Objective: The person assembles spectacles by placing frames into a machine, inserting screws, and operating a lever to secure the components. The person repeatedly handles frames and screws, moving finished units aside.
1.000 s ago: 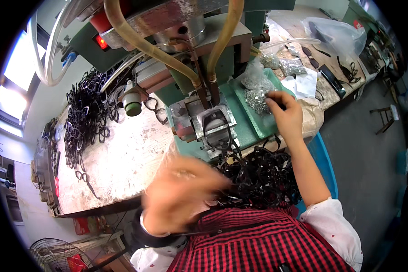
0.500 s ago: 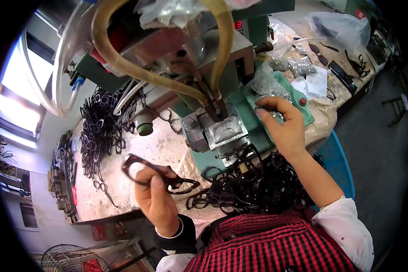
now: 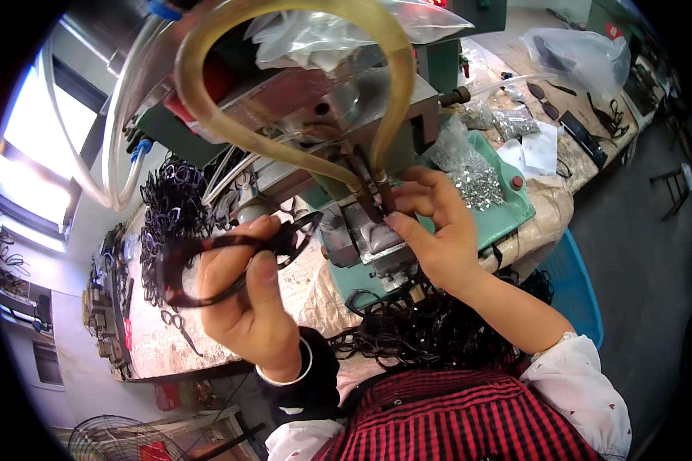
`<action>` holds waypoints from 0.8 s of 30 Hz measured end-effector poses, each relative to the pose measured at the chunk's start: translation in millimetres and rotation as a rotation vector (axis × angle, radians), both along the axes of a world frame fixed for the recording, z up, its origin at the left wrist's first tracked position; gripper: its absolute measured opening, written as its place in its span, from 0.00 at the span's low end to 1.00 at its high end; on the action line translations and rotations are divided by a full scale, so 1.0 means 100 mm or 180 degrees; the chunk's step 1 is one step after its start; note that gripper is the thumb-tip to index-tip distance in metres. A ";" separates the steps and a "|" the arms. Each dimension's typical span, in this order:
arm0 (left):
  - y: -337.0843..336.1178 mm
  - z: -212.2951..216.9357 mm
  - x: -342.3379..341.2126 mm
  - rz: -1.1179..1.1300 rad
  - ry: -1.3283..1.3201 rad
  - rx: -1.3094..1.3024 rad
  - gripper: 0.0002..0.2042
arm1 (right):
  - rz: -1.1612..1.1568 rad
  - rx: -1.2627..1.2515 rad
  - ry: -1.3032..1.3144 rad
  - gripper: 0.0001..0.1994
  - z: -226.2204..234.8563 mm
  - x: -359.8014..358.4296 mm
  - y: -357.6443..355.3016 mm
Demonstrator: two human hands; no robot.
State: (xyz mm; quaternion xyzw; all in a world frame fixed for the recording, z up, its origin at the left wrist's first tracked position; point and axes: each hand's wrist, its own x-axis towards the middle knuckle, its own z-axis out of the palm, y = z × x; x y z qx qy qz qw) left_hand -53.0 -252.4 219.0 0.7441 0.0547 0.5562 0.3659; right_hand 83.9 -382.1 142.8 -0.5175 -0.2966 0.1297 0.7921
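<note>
- The left hand [image 3: 246,307] grips a dark tortoiseshell eyeglass frame front [image 3: 223,257], its fingers [image 3: 263,280] closed around the middle of it, thumb on top.
- Half a second ago that frame was held lower and further left, above the pale surface [image 3: 169,338]; it is now raised and carried toward the machine, with one end just beside the metal fixture block [image 3: 361,234].
- The right hand [image 3: 438,234] has moved too: a second ago it was at the heap of small shiny metal parts [image 3: 473,169] on the green tray [image 3: 519,203]; now it sits at the fixture, index finger and thumb pinched close under the 2 thin nozzle tips [image 3: 377,188].
- Whether a small part lies between those pinched fingers, I cannot tell; it is too small to see.
- Judging from this, both hands are converging on the fixture, so the frame and a part seem about to meet there.
- 2 yellowish hoses [image 3: 284,84] arc over the machine head.
- A pile of dark frames [image 3: 430,330] lies in the lap below, another heap [image 3: 169,207] lies at the left of the surface, and a blue bin [image 3: 573,284] stands at the right.
</note>
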 end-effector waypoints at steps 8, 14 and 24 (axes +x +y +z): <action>0.03 -0.15 0.03 -0.0169 -0.0457 -0.0234 0.09 | 0.0197 0.0207 0.0266 0.25 -0.01 -0.09 0.01; -0.02 -0.07 0.03 -0.0428 -0.0390 -0.0457 0.09 | 0.0033 0.0007 0.0169 0.25 0.06 -0.15 -0.05; -0.22 -0.49 0.16 -0.1012 0.0779 0.2236 0.17 | -0.1293 -0.2264 -0.1799 0.19 -0.43 0.36 -0.94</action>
